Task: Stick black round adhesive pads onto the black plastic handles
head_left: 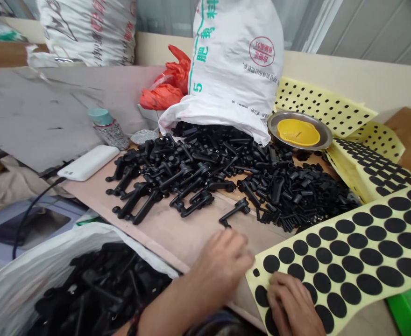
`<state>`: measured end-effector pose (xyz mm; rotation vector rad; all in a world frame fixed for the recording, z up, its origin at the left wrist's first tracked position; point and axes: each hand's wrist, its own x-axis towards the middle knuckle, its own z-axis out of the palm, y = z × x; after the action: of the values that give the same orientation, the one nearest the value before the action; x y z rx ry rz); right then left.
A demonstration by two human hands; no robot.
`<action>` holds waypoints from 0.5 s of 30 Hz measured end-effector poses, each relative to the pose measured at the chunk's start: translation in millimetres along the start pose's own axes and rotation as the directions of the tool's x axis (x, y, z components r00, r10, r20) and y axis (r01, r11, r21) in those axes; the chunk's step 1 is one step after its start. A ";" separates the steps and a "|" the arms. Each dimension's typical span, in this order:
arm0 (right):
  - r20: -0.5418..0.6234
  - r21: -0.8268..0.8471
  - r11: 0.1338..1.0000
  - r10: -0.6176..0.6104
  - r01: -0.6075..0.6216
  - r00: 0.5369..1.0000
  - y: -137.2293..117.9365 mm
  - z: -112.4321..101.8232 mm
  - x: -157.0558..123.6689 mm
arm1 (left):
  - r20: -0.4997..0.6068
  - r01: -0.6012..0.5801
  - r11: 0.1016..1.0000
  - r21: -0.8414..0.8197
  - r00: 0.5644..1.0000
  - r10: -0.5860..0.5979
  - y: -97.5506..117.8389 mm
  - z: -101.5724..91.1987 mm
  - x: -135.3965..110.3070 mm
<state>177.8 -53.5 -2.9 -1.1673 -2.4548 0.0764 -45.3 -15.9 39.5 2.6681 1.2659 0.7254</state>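
Note:
My left hand (pixel 223 256) is over the front of the table, its bent fingers smeared by motion, so I cannot tell if anything is in them. Just beyond its fingertips lies a single black plastic arm-shaped part (pixel 234 212). My right hand (pixel 294 305) rests on the near left end of a pale yellow sheet (pixel 322 242) of black round stickers. Its fingers are curled and pressed together by the dots, with the fingertips hidden. A heap of similar black parts (pixel 187 163) covers the table behind my hands.
A white woven sack (pixel 237 56) spills black parts at the back. Small black pieces (pixel 303 191) are piled on the right, near a metal bowl with a yellow dish (pixel 298 132). At left are a white power bank (pixel 88 162), a jar (pixel 109 128) and a lined bag of parts (pixel 100 284).

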 end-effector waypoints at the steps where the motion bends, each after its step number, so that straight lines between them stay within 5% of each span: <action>1: 0.022 0.045 0.998 0.044 -0.045 0.999 -1.1 -2.7 1.7 | -0.019 -0.082 0.996 -0.016 0.996 0.082 9.7 4.9 -8.9; 7: 0.103 0.181 0.969 0.153 -0.170 0.983 -3.0 -12.3 7.2 | -0.106 -0.098 0.990 0.105 0.988 0.109 40.4 44.0 -29.5; 12: 0.081 0.210 0.970 0.106 -0.121 0.991 0.4 -12.3 4.2 | -0.188 -0.022 0.975 0.221 0.980 0.065 46.8 57.4 -27.6; 15: 0.021 0.174 0.983 0.063 -0.066 0.998 -6.0 -6.3 0.5 | -0.245 -0.015 0.994 0.112 0.969 0.042 44.7 56.2 -32.9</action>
<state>175.6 -57.8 4.3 -1.1723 -2.3682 0.3142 -5.9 -63.5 -9.6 2.7554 1.3608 1.0504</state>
